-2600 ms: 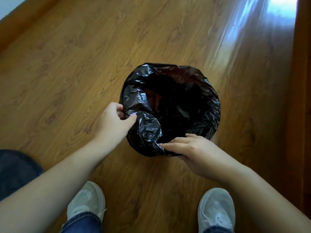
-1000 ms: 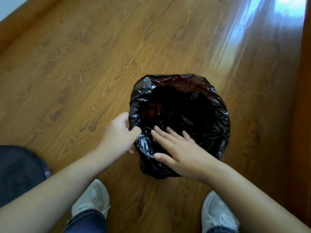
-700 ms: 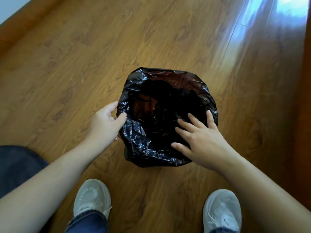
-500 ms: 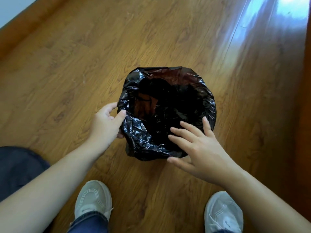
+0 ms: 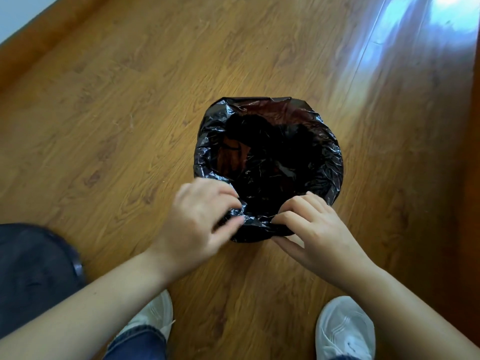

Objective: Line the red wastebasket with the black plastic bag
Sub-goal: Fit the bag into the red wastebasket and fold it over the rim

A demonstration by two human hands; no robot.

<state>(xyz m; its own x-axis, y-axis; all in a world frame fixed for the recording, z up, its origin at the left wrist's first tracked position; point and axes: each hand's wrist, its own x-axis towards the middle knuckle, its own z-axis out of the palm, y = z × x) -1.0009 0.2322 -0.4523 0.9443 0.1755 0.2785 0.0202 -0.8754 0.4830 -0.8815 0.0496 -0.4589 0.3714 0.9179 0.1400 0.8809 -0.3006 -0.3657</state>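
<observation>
The black plastic bag [image 5: 324, 162] is spread over the round wastebasket on the floor, folded outward over the rim all around. The red wastebasket [image 5: 230, 157] shows only as a reddish-brown glimmer through the thin plastic inside the left wall. My left hand [image 5: 200, 219] pinches the crinkled bag edge at the near rim, thumb and fingers curled on the plastic. My right hand [image 5: 309, 227] grips the same near edge a little to the right, fingers curled over the fold and thumb below it.
Glossy wooden floor [image 5: 130, 113] lies all around. My two white shoes [image 5: 345, 331] stand just in front of the basket. A dark blue object [image 5: 31, 271] sits at the lower left. A wooden skirting board [image 5: 33, 48] runs along the far left.
My left hand has slid from the basket's left side to the near rim. My right hand has come out of the bag's opening, curled its fingers and taken hold of the near edge.
</observation>
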